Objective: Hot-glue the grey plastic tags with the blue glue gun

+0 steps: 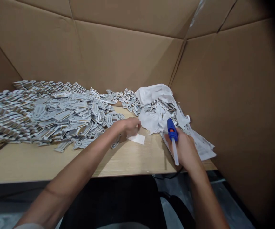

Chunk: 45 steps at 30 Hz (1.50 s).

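Observation:
My left hand (128, 126) is curled just behind a small white card (137, 139) on the pale wood-grain table (44, 162), close to the edge of a large heap of grey-and-white flat clip-shaped pieces (56, 114). I cannot tell whether its fingers pinch anything. My right hand (185, 149) grips a blue-topped hot glue gun (172, 129) with a translucent stick (175, 151) pointing down toward me. That hand rests over a stack of printed papers (201, 147). Crumpled white cloth (153, 109) lies just beyond it.
Tall brown cardboard panels (125, 54) wall off the back and right of the table. More clips lie among the cloth and papers. A dark cable (168, 176) runs below the table's front edge, and the floor shows beyond that edge.

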Motion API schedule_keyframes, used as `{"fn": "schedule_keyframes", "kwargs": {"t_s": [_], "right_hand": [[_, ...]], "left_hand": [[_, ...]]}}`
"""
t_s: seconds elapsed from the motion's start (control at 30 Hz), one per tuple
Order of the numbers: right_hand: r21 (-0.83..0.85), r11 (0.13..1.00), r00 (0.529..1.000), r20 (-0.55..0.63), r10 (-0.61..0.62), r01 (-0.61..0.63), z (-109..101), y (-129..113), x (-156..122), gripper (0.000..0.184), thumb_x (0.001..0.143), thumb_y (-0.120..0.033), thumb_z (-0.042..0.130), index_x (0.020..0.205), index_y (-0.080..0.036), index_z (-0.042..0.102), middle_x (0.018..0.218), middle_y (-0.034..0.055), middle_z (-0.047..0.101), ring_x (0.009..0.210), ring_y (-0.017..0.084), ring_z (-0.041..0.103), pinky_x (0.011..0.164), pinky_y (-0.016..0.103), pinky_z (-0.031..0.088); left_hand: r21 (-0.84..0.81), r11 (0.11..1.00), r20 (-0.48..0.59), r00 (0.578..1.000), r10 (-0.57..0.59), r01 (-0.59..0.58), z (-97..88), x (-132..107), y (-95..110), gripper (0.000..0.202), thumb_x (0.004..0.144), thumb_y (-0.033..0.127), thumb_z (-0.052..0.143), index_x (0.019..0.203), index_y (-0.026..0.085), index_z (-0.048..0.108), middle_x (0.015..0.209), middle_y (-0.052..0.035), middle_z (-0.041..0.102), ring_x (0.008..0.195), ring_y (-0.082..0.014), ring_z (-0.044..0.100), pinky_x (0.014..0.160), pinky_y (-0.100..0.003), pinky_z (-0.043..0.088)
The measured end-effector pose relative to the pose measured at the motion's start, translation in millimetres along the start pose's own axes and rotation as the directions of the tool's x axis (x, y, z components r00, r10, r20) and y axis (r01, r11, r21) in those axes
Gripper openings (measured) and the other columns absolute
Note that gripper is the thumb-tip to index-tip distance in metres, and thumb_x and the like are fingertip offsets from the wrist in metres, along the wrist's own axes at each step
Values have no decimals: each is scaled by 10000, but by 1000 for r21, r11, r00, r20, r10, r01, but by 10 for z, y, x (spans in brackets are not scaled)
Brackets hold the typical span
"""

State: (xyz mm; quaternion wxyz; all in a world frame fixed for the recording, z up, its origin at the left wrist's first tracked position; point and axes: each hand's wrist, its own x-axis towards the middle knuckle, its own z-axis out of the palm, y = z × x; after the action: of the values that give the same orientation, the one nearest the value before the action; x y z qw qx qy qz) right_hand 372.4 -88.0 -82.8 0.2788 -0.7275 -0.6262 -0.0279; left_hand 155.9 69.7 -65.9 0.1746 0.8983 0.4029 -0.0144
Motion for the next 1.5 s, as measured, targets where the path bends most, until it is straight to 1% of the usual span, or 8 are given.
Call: {"fn": "schedule_keyframes", "kwargs": {"t_s": [0.1, 0.3, 0.53, 0.67, 0.83, 1.07, 1.3, 1.5], "right_hand": [[-26, 1000, 999, -32, -5, 4, -20, -35, -10, 163, 911, -317, 535, 962, -188, 621, 857, 156, 737, 724, 275, 645, 645, 320, 340], [24, 999, 998, -40, -45, 46, 2, -48, -21, 137, 911, -341, 542, 875, -213, 573, 758, 107, 688, 652, 247, 596, 616, 312, 315], [101, 993, 998, -39, -50, 54, -4, -42, -14, 143, 930, -361, 555, 899, -222, 573, 725, 60, 665, 615, 213, 542, 622, 295, 337], [110, 993, 998, -36, -48, 52, -33, -53, -19, 144, 919, -357, 577, 860, -227, 561, 732, 59, 665, 623, 209, 535, 618, 289, 337], [136, 989, 998, -43, -52, 58, -93, -37, -18, 151, 922, -348, 574, 958, -214, 631, 771, 68, 687, 658, 223, 569, 626, 281, 355], [113, 992, 998, -43, -55, 60, -75, -22, -21, 116, 909, -320, 579, 943, -217, 620, 737, 58, 672, 639, 215, 557, 611, 274, 339], [179, 981, 996, -71, -60, 72, -67, -44, -15, 148, 911, -364, 601, 881, -219, 598, 734, 49, 670, 629, 200, 550, 613, 276, 355], [397, 918, 995, -93, 31, 8, -75, -112, -27, 291, 902, -484, 665, 941, -196, 682, 843, 67, 739, 712, 224, 640, 677, 295, 439]], "left_hand": [[-28, 999, -5, 1000, -18, 18, 25, 72, -87, 430, 703, 116, 676, 1127, 158, 733, 1111, -96, 719, 878, -193, 622, 762, -274, 463], [-110, 994, -19, 1000, -20, 18, 44, 149, -227, 80, 695, 113, 673, 663, 143, 606, 634, -3, 571, 597, -113, 446, 612, -253, 345], [-189, 974, -217, 973, 83, -125, -114, 14, 36, 149, 764, 92, 596, 899, 146, 627, 849, -35, 651, 726, -118, 523, 673, -229, 377], [-147, 987, -220, 975, 30, -64, -137, 25, 43, 306, 691, 88, 626, 989, 145, 672, 941, -69, 685, 782, -153, 551, 707, -253, 381], [-105, 991, -117, 988, -99, 87, -29, 74, -171, 274, 567, 86, 656, 835, 120, 702, 864, -95, 699, 763, -195, 567, 698, -281, 384], [-182, 978, -66, 991, -116, 102, 6, 91, -205, 77, 570, 65, 612, 609, 131, 609, 607, -12, 579, 640, -137, 505, 638, -259, 362], [-378, 923, -234, 972, -19, -73, -169, -66, 69, 149, 779, 104, 615, 919, 109, 669, 879, -57, 691, 737, -117, 587, 670, -232, 436], [-692, 636, -297, 938, 178, -340, -207, -192, 518, 118, 843, 150, 702, 940, 91, 670, 823, -56, 682, 721, -109, 632, 681, -241, 496]]}}
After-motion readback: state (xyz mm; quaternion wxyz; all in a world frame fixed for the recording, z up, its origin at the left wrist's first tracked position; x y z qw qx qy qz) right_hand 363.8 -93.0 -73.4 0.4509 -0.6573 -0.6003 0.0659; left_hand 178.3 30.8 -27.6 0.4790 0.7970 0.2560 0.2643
